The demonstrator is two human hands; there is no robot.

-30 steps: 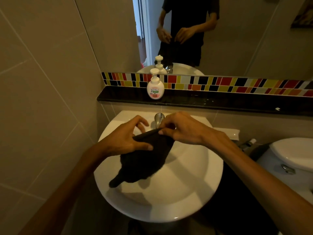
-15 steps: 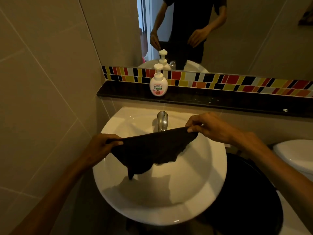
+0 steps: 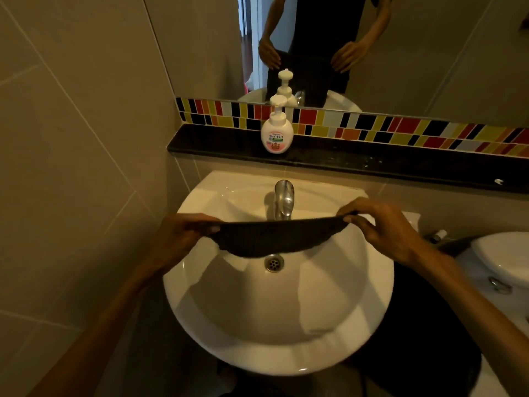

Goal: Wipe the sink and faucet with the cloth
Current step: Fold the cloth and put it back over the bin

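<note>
A dark cloth [image 3: 272,239] hangs stretched flat over the white round sink [image 3: 274,348]. My left hand [image 3: 180,236] pinches its left corner and my right hand [image 3: 380,230] pinches its right corner. The chrome faucet [image 3: 284,199] stands at the back of the basin, just behind the cloth's top edge, its lower end hidden by the cloth. The drain [image 3: 274,263] shows right below the cloth's bottom edge.
A white soap pump bottle [image 3: 276,133] stands on the black ledge [image 3: 372,167] behind the sink, under a coloured tile strip and a mirror. A tiled wall closes in on the left. A white toilet tank [image 3: 503,262] and a dark bin sit to the right.
My hands have pulled apart, spreading the bunched cloth into a wide taut band. The cloth has risen, so the drain now shows below it.
</note>
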